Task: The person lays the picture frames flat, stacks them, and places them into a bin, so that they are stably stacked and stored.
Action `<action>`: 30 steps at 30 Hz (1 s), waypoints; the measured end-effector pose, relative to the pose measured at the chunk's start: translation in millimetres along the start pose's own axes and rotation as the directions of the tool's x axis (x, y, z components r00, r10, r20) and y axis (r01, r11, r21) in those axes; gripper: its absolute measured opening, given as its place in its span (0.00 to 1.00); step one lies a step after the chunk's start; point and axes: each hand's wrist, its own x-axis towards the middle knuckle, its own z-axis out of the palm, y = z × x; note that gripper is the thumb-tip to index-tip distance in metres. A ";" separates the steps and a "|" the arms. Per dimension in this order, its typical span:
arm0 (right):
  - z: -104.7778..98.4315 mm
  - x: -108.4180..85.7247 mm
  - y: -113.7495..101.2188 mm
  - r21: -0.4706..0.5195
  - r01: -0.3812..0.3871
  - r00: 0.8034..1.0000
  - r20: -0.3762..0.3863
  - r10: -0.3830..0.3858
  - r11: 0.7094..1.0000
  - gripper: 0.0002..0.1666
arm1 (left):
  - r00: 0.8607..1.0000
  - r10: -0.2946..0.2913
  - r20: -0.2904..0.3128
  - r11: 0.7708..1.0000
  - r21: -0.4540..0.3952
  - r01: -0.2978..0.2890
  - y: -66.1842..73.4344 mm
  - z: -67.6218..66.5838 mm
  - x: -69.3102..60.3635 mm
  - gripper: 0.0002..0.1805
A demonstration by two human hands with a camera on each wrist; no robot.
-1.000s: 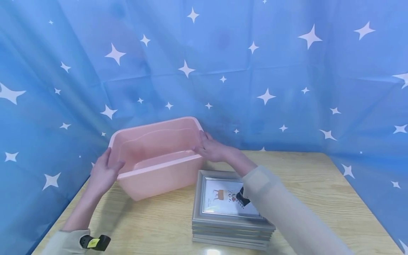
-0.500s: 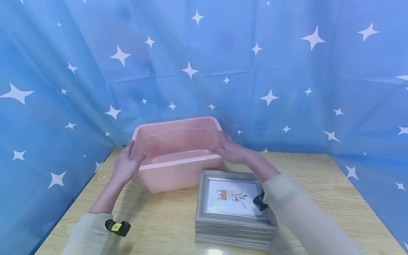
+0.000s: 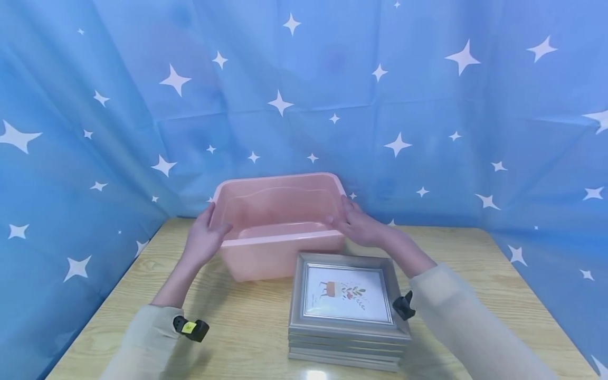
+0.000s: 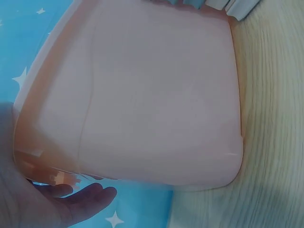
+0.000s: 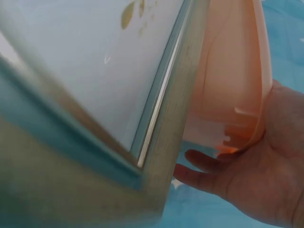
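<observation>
A pink plastic bin (image 3: 280, 258), with nothing visible inside, stands at the back of the table behind a stack of silver picture frames (image 3: 349, 330). My left hand (image 3: 204, 240) grips its left end, thumb over the rim and fingers along the outside. At the opposite end my right hand (image 3: 363, 227) holds the rim the same way. In the left wrist view the bin's long side (image 4: 156, 95) fills the middle, and the fingers (image 4: 90, 199) reach past its end wall. The top picture frame (image 5: 166, 118) looms close in the right wrist view, below my forearm.
The wooden table (image 3: 475, 285) extends to the right of the stack. A blue star-patterned curtain (image 3: 332, 137) hangs close behind the bin and along both sides. My right sleeve (image 3: 465, 316) passes beside the stack's right edge.
Both hands have moved the bin to the right along the back, bringing it behind the picture frames. It has turned a little straighter. The stack stays in place.
</observation>
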 end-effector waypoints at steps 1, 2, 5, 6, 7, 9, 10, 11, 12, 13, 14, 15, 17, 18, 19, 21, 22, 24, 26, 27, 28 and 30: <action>-0.6 -1.6 0.8 0.007 -0.001 1.000 -0.003 0.001 1.000 0.54 | 1.000 0.000 0.002 1.000 -0.007 0.000 0.7 1.9 0.9 0.45; -1.2 -3.5 2.0 0.009 -0.003 1.000 -0.009 0.003 1.000 0.53 | 1.000 0.000 0.004 1.000 -0.010 0.000 1.4 4.1 1.7 0.45; -3.9 -9.5 7.7 0.029 -0.009 0.999 -0.030 0.009 1.000 0.52 | 1.000 0.008 0.006 1.000 -0.020 -0.007 4.1 12.4 4.3 0.45; -5.0 -11.6 10.0 0.035 -0.013 0.999 -0.038 0.015 0.999 0.53 | 1.000 0.012 0.006 1.000 -0.024 -0.012 5.4 15.5 5.2 0.45; -6.2 -13.9 12.0 0.048 -0.017 0.999 -0.045 0.019 0.999 0.53 | 1.000 0.018 0.010 0.999 -0.028 -0.018 6.4 18.6 6.5 0.45; -8.7 -18.6 16.5 0.065 -0.031 0.998 -0.054 0.035 0.997 0.55 | 0.999 0.033 0.015 0.999 -0.041 -0.032 9.6 24.5 8.5 0.45; -9.9 -20.8 18.3 0.069 -0.040 0.997 -0.057 0.044 0.997 0.55 | 0.999 0.039 0.019 0.998 -0.044 -0.038 10.8 27.1 9.4 0.45; -11.1 -22.8 20.3 0.074 -0.044 0.997 -0.061 0.048 0.996 0.55 | 0.999 0.044 0.022 0.998 -0.051 -0.043 12.5 29.6 10.1 0.46; -12.2 -24.8 21.6 0.079 -0.045 0.997 -0.064 0.050 0.996 0.55 | 0.998 0.048 0.028 0.997 -0.055 -0.046 14.1 31.7 10.8 0.46; -13.3 -26.6 23.1 0.081 -0.047 0.996 -0.067 0.052 0.996 0.54 | 0.998 0.052 0.034 0.997 -0.060 -0.050 15.3 33.7 11.6 0.46; -14.4 -28.5 24.5 0.076 -0.050 0.996 -0.070 0.056 0.996 0.54 | 0.998 0.054 0.038 0.997 -0.063 -0.052 17.0 35.5 12.1 0.46; -15.4 -30.0 25.8 0.077 -0.054 0.996 -0.072 0.059 0.996 0.54 | 0.998 0.056 0.042 0.997 -0.062 -0.053 18.3 37.0 12.7 0.46; -17.0 -32.4 28.5 0.081 -0.059 0.995 -0.075 0.065 0.995 0.54 | 0.997 0.059 0.046 0.997 -0.061 -0.056 20.4 40.0 13.8 0.46; -17.7 -33.7 29.5 0.083 -0.059 0.995 -0.078 0.066 0.995 0.54 | 0.997 0.061 0.046 0.996 -0.061 -0.058 21.4 41.4 14.5 0.45; -18.3 -34.7 30.9 0.089 -0.060 0.995 -0.081 0.067 0.994 0.54 | 0.997 0.064 0.045 0.996 -0.062 -0.062 22.6 42.8 15.3 0.45; -19.1 -36.5 34.6 0.099 -0.056 0.994 -0.088 0.065 0.994 0.55 | 0.997 0.066 0.045 0.996 -0.069 -0.063 24.7 46.4 16.7 0.45; -19.7 -37.8 36.5 0.098 -0.054 0.994 -0.094 0.063 0.994 0.55 | 0.997 0.068 0.046 0.995 -0.074 -0.064 25.6 48.4 17.2 0.45; -20.9 -40.7 40.3 0.102 -0.046 0.993 -0.106 0.057 0.994 0.56 | 0.996 0.071 0.046 0.994 -0.084 -0.067 28.1 52.8 18.3 0.45; -22.3 -43.9 44.4 0.101 -0.038 0.992 -0.119 0.050 0.994 0.56 | 0.996 0.073 0.049 0.993 -0.092 -0.068 30.2 57.5 19.2 0.45; -23.2 -45.7 46.0 0.098 -0.039 0.991 -0.125 0.051 0.994 0.57 | 0.996 0.073 0.049 0.993 -0.093 -0.069 31.4 59.8 19.6 0.45; -24.1 -47.6 47.5 0.095 -0.042 0.990 -0.130 0.054 0.995 0.57 | 0.996 0.076 0.049 0.993 -0.094 -0.071 32.9 61.9 19.7 0.45; -25.9 -50.8 50.4 0.092 -0.041 0.989 -0.138 0.053 0.995 0.56 | 0.996 0.075 0.048 0.993 -0.099 -0.070 35.7 66.4 20.6 0.45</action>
